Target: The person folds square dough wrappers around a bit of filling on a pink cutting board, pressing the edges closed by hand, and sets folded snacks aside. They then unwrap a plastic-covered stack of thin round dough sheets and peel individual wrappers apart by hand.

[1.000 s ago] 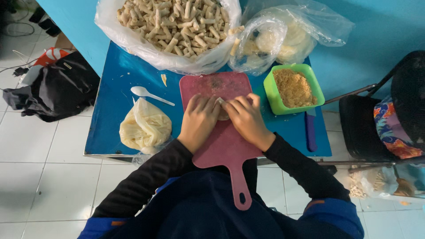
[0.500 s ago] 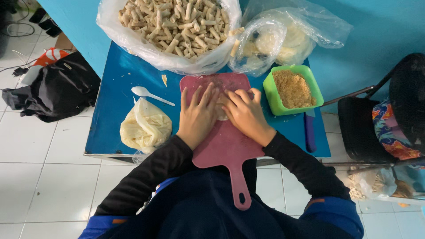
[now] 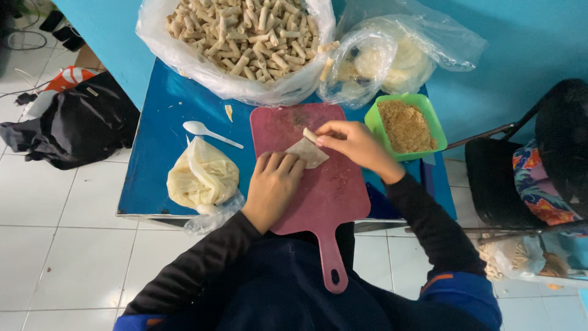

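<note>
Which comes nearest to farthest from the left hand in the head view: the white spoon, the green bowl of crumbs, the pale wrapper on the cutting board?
Measured from the left hand:
1. Pale wrapper: under the fingertips, on the red cutting board.
2. White spoon: up and to the left, on the blue table.
3. Green bowl: across the board, beyond the right hand.

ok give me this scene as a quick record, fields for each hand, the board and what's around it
left hand: flat, fingers on thin wrapper
right hand: pinching the wrapper's upper end
board: dark red cutting board, handle toward the person
table: blue table
left of board: white spoon, bag of wrappers
right of board: green tub of crumbs
behind: big bag of finished rolls
</note>
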